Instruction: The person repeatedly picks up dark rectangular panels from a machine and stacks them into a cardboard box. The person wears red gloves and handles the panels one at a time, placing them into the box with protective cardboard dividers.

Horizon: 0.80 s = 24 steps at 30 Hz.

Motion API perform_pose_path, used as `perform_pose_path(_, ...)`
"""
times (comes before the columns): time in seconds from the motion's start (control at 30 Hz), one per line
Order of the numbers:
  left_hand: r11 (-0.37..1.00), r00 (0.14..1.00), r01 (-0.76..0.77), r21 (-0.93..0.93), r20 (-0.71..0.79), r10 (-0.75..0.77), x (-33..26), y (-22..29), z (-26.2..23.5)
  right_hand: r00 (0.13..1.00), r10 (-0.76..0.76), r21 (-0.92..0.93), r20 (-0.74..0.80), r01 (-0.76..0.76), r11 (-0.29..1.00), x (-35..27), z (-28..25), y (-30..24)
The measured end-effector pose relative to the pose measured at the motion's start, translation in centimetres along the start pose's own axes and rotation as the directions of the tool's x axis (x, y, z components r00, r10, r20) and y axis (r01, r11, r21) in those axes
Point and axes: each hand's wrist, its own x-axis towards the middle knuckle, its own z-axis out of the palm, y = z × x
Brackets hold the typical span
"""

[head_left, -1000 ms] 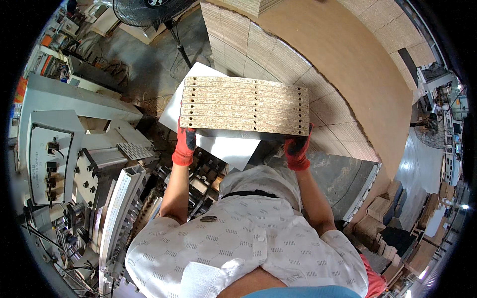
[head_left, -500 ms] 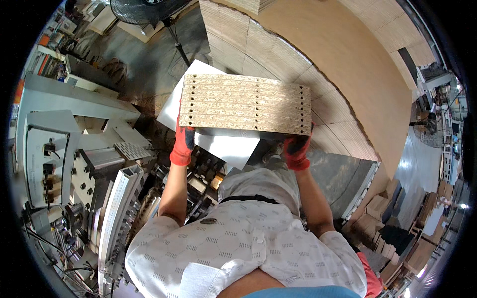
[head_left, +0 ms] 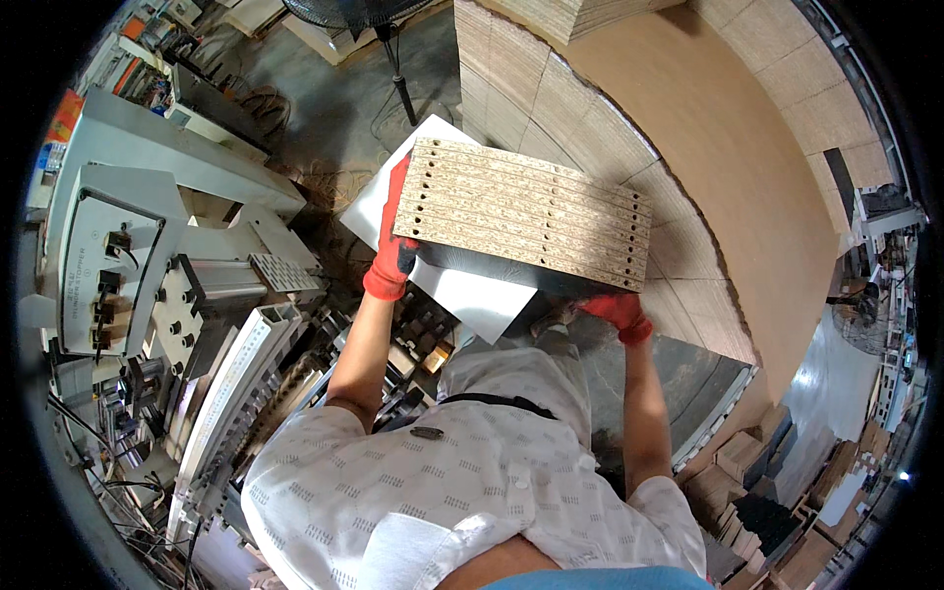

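Observation:
Between my hands is a stack of particle boards (head_left: 526, 211), its drilled edges facing up with rows of dark holes at both ends and the middle. The near side of the stack is a dark face. My left hand (head_left: 392, 241), in a red glove with dark palm, grips the stack's left end. At the lower right corner my right hand (head_left: 621, 313), gloved alike, holds from beneath, its fingers partly hidden under the boards. Below the stack lies a white sheet or panel (head_left: 472, 298), its corners showing on both sides.
Machinery with a grey control box (head_left: 113, 265) and a pale metal rail (head_left: 231, 393) stands close on my left. A black fan (head_left: 359, 12) is at the far side. Tall stacks of boards (head_left: 678, 236) with a brown top curve around the right. Offcuts (head_left: 757, 492) lie at lower right.
The stack has shifted a little to the right and tilted, its right end now lower. Both hands moved with it, and the surroundings slid rightward as my view turned.

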Motion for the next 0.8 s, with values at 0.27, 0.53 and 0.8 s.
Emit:
perform_pose_path(0.27, 0.994, 0.999, -0.042, 0.101, 0.019, 0.041, -1.0, -0.8, -1.0, 0.978, 0.048, -0.505, 0.205, 0.063, 0.861, 1.7, -1.6, 2.3)
perform_pose_path(0.53, 0.988, 0.997, 0.063, 0.144, 0.032, -0.068, -1.1, -0.6, -1.2, 0.94, 0.292, -0.291, 0.176, -0.234, 0.928, 1.3, -1.8, 3.6)
perform_pose_path(0.8, 0.993, 0.988, 0.115, -0.04, 0.104, -0.11, -0.3, -0.2, -1.3, 0.817, 0.294, 0.089, 0.497, -0.385, 0.919, 1.2, -3.5, 4.8)
